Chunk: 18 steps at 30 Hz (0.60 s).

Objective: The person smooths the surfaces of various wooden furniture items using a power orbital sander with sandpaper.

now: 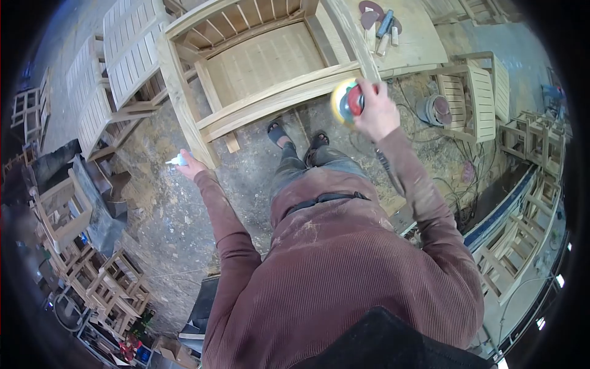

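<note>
Out to the left, my left hand [193,166] is closed round a small pale bottle [177,160] with a white nozzle pointing left. It is beside the lower left leg of a wooden bench frame [283,83]. My right hand [376,114] grips a round power sander [350,101], red on top with a yellow rim. The sander is at the right end of the frame's long front rail, tilted so its disc faces left. Whether the disc touches the wood I cannot tell.
Sanding discs [371,13] and small blocks lie on a board at the upper right. A bucket [437,110] and cables [455,184] are on the floor at right. Slatted wooden chairs [132,49] stand at left, with more at right. A dark bin [98,203] is at left.
</note>
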Available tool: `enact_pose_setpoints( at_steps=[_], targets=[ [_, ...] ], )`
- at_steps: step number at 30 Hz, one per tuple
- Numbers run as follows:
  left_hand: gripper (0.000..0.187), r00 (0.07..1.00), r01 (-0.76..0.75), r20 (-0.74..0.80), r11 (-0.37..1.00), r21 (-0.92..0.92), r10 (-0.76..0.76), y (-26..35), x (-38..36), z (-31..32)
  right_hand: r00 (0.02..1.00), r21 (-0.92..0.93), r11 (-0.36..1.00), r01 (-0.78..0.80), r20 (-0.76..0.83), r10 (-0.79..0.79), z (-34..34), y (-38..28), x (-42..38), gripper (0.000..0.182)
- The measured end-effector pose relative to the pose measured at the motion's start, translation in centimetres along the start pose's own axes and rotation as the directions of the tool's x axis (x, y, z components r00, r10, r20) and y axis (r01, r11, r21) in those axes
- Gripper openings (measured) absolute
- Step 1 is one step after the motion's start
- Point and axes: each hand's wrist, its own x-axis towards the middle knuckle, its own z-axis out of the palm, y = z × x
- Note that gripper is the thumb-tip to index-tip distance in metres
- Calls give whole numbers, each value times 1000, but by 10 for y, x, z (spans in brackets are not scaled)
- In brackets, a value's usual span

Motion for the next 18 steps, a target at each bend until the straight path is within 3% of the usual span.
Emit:
enact_pose_setpoints(
  at_steps=[4, 7, 8, 12, 14, 18],
  targets=[
    [51, 1000, 0, 20, 999, 37, -1, -3, 5, -3, 998, -115, 992, -41, 34, 45, -8, 16, 37, 51],
    [52, 999, -23, 32, 998, 58, 22, -15, 14, -4, 982, -257, 950, 178, 109, -154, -1, 23, 30, 37],
    [52, 999, -30, 41, 998, 59, 28, -18, 17, -5, 984, -255, 952, 168, 104, -146, 1, 28, 23, 37],
    [51, 996, -76, 37, 997, 2, 76, -11, 10, -5, 984, -343, 925, 163, 126, -126, -10, 50, -16, 52],
    [51, 998, -59, 38, 998, 24, 58, -10, 7, -4, 982, -251, 957, 147, 151, -112, -18, 64, -40, 63],
    [51, 999, -51, 6, 999, 12, 51, -10, 8, -3, 977, -201, 978, 62, 211, -18, -2, 98, -89, 68]
  ],
)
